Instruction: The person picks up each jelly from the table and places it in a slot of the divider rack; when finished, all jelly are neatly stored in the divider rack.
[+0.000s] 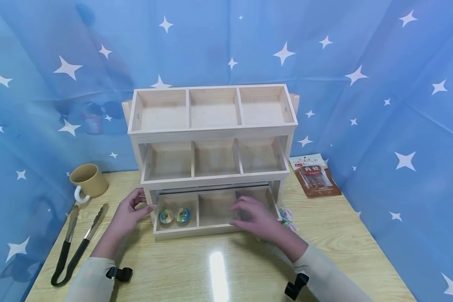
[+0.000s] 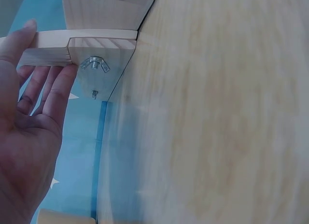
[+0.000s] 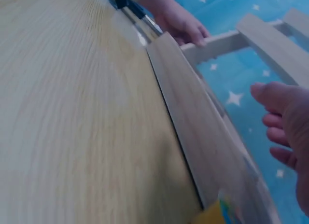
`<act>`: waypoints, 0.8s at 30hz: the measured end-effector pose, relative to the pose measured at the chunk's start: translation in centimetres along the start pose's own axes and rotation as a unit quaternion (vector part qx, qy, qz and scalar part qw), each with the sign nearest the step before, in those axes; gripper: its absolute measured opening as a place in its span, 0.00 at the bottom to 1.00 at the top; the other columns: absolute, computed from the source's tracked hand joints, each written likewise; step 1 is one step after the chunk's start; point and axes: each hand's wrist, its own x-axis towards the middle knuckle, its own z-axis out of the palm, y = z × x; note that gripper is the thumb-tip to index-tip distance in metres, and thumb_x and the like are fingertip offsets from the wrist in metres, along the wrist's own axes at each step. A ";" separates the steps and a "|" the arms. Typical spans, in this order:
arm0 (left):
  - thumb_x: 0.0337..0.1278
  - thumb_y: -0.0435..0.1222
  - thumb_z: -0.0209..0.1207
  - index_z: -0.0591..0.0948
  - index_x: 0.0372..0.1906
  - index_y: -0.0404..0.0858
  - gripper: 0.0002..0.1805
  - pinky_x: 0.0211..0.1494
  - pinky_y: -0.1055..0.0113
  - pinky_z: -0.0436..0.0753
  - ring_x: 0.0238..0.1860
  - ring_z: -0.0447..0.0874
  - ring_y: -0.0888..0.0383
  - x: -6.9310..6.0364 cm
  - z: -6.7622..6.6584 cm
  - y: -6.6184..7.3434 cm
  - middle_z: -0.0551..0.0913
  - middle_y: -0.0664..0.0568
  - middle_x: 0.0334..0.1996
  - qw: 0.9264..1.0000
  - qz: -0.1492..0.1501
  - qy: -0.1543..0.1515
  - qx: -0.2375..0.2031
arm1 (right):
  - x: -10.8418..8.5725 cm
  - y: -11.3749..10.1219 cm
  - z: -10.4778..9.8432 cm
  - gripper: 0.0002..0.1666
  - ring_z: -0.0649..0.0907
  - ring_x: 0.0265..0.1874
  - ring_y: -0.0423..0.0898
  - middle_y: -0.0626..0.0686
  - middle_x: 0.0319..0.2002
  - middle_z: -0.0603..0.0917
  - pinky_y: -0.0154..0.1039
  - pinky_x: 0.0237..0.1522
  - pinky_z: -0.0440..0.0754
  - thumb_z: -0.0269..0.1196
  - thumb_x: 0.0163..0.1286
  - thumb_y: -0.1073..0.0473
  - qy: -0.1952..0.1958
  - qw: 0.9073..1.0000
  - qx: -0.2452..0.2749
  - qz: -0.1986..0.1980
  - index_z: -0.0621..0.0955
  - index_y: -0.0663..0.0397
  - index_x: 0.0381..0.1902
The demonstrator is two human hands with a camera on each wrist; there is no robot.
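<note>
A three-tier wooden rack [image 1: 216, 135] stands at the back of the table, each tier split into three compartments. My left hand [image 1: 130, 213] holds the rack's left side; in the left wrist view its thumb and fingers lie on opposite faces of a wooden bar [image 2: 46, 55] near a wing nut [image 2: 95, 63]. Two small round cups with colourful lids, one a greenish cup [image 1: 166, 216] and one a blue cup [image 1: 183, 214], sit in the bottom tier's left compartment. My right hand [image 1: 257, 220] hovers over that tier's right part, fingers loosely bent, nothing seen in them.
At the left lie metal tongs with black handles [image 1: 75, 256], below a tan mug [image 1: 89, 180]. A brown-and-white snack packet [image 1: 315, 176] lies right of the rack. Small colourful packages [image 1: 286, 214] show beside the bottom tier, partly hidden by the right arm. A blue starry cloth [image 1: 211, 46] hangs behind.
</note>
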 end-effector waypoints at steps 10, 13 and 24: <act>0.73 0.34 0.73 0.79 0.70 0.36 0.26 0.51 0.67 0.88 0.55 0.86 0.54 -0.1 0.0 -0.1 0.88 0.37 0.55 1.000 0.007 -0.001 -0.003 | -4.9 2.2 -2.7 0.21 0.87 0.50 0.50 0.48 0.50 0.88 0.51 0.54 0.89 0.83 0.63 0.65 0.079 0.997 -0.004 0.025 0.89 0.51 0.53; 0.73 0.34 0.73 0.79 0.70 0.36 0.26 0.50 0.67 0.88 0.55 0.86 0.53 -0.1 0.0 0.0 0.88 0.37 0.54 1.000 0.008 0.000 -0.003 | -6.5 3.0 -3.6 0.24 0.87 0.49 0.51 0.47 0.50 0.88 0.48 0.53 0.89 0.84 0.61 0.66 0.101 0.994 -0.016 0.029 0.90 0.48 0.53; 0.73 0.33 0.72 0.79 0.70 0.36 0.26 0.49 0.66 0.88 0.55 0.86 0.54 -0.1 0.0 -0.2 0.87 0.37 0.54 1.000 0.003 0.001 -0.001 | -11.2 4.5 -6.7 0.29 0.82 0.54 0.47 0.49 0.52 0.85 0.44 0.58 0.85 0.84 0.59 0.68 0.070 0.992 -0.067 0.077 0.88 0.52 0.57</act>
